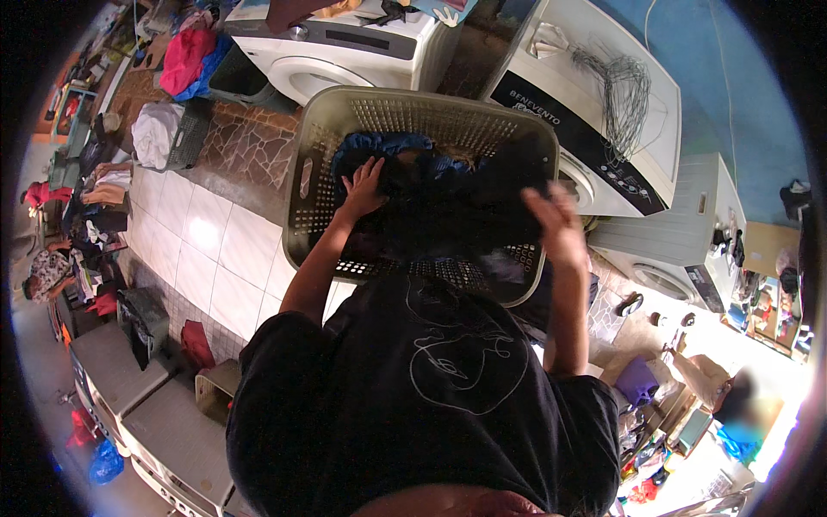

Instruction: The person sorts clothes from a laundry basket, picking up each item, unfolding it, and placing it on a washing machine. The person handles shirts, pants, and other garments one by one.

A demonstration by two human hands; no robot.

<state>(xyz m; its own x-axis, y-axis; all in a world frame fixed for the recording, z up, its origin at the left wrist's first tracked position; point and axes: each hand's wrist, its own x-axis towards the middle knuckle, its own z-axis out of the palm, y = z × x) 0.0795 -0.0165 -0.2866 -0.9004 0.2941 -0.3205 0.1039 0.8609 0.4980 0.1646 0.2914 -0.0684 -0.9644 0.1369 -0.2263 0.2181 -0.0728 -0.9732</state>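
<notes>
fingers (pixel 367 171) of the left hand (pixel 362 191) spread where blue cloth (pixel 388 140) meets black cloth (pixel 457 207), visibly gripping nothing, a pose suited to pressing more than pinching. both cloths lie in the grey basket (pixel 448 112) at the upper centre of the frame, which opens upward, probably to let hands reach in, its walls containing the heap. further right, the right hand (pixel 558 226) blurs over the basket's right side, fingers loosely apart; whether it touches cloth i cannot tell. at upper right, tangled wire (pixel 613 82) rests on a washing machine (pixel 655 116), whose flat top serves as a shelf
</notes>
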